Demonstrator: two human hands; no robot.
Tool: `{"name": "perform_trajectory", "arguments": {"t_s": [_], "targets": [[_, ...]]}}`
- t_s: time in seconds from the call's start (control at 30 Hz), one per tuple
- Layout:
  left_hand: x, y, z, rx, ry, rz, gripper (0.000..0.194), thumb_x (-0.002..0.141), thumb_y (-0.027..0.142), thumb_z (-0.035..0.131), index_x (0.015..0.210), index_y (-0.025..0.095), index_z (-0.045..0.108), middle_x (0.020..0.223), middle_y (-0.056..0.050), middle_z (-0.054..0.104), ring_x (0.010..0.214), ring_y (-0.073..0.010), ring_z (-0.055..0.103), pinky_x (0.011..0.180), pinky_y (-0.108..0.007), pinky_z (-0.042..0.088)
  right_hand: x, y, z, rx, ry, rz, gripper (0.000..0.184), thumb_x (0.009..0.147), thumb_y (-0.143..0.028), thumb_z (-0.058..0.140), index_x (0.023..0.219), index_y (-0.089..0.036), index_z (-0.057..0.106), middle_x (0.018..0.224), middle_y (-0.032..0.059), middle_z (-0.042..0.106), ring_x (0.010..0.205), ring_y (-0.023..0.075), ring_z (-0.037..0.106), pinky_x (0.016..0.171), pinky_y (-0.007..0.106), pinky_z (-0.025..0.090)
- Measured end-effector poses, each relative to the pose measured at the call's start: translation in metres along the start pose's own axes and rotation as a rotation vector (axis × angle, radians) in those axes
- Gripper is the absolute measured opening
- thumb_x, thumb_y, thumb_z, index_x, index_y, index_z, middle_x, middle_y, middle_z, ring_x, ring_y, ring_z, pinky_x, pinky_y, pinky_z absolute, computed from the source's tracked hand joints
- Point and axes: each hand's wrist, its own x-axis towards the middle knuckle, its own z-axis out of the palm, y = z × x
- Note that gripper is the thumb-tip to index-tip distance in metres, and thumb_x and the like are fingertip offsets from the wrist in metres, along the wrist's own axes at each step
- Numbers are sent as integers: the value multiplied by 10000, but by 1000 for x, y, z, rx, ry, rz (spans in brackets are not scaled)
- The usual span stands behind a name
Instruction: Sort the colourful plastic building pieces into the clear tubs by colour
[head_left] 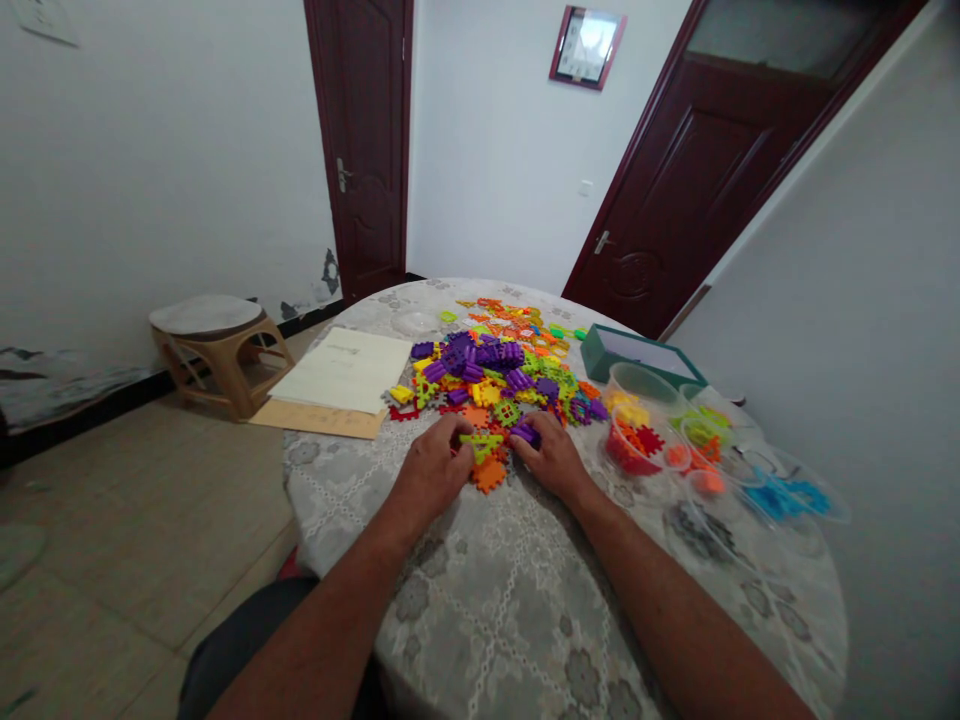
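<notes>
My left hand (439,462) is closed on a yellow-green plastic building piece (482,441), held between thumb and fingers at the near edge of the heap. Across from it, my right hand (553,455) has its fingers round a purple building piece (525,433). Just below and between the hands lies an orange notched piece (490,475) on the tablecloth. Beyond them spreads a mixed heap of interlocking pieces in purple, yellow, green, red and orange, with a purple cluster (480,355) on top. My fingers partly cover both held pieces.
Clear plastic tubs (637,400) of sorted red, yellow, orange, green and blue pieces stand at the right. A green box (637,357) is behind them. White paper (352,365) over a brown envelope (319,418) lies at the left. A stool (225,350) stands beside the round table.
</notes>
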Motion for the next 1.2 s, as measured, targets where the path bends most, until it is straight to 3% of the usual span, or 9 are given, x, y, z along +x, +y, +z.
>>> {"name": "perform_trajectory", "arguments": {"t_s": [0.13, 0.27, 0.43, 0.57, 0.77, 0.93, 1.0, 1.1, 1.2], "targets": [[7, -1, -6, -102, 38, -163, 242, 896, 218, 542, 1085, 202, 692, 1033, -49, 764, 924, -204, 701, 846, -326, 531, -7, 1, -4, 33, 45, 44, 249, 913, -355, 677, 1119, -219, 649, 1080, 76, 640, 1010, 249, 618, 927, 384, 507], [11, -8, -4, -175, 16, -264, 332, 898, 246, 531, 1177, 180, 698, 998, -72, 776, 838, -202, 718, 767, -315, 536, -8, 1, -10, 18, -40, 44, 350, 893, -324, 682, 1223, -210, 653, 1102, 76, 646, 1013, 245, 628, 931, 382, 506], [11, -10, -5, -215, -5, -299, 363, 911, 306, 526, 1208, 174, 687, 885, -52, 766, 721, -194, 706, 671, -302, 527, -4, -10, -16, -24, -134, 69, 303, 895, -236, 616, 1196, -213, 647, 1079, 70, 693, 975, 231, 646, 903, 350, 504], [11, -7, -8, -245, -13, -283, 380, 907, 353, 539, 1214, 178, 680, 960, -60, 771, 779, -194, 724, 674, -288, 547, -3, -21, -25, -46, -207, 98, 362, 856, -165, 576, 1208, -196, 655, 1058, 80, 715, 954, 236, 663, 874, 344, 503], [12, -6, -9, -271, -12, -303, 376, 883, 340, 540, 1196, 189, 682, 1011, -69, 777, 821, -203, 742, 687, -295, 567, -1, -27, -65, 65, -366, 184, 390, 811, -131, 565, 1162, -238, 699, 1002, 36, 745, 824, 195, 668, 734, 298, 506], [7, -3, -12, -261, -18, -302, 395, 880, 389, 547, 1198, 199, 684, 954, -49, 772, 801, -214, 739, 686, -306, 568, 29, -6, -113, 288, -460, 385, 486, 794, -115, 564, 1244, -248, 691, 794, 6, 713, 626, 157, 633, 541, 246, 477], [5, -2, -13, -256, -24, -298, 396, 880, 414, 551, 1189, 207, 688, 921, -39, 769, 783, -216, 736, 685, -310, 564, 54, 12, -130, 337, -359, 452, 456, 786, -112, 606, 1213, -233, 710, 780, 12, 711, 619, 156, 634, 521, 238, 479], [4, -1, -14, -236, -26, -303, 394, 875, 433, 556, 1173, 215, 694, 886, -29, 765, 768, -220, 732, 695, -317, 563, 101, 46, -152, 314, -67, 614, 462, 731, -68, 692, 1176, -184, 736, 753, 30, 700, 580, 161, 627, 497, 244, 474], [5, -3, -13, -248, -23, -308, 398, 875, 452, 553, 1167, 219, 690, 895, -31, 764, 793, -227, 735, 701, -321, 567, 146, 83, -165, 262, 150, 690, 532, 727, -54, 729, 1252, -128, 690, 767, 44, 682, 551, 151, 608, 479, 244, 472]]}}
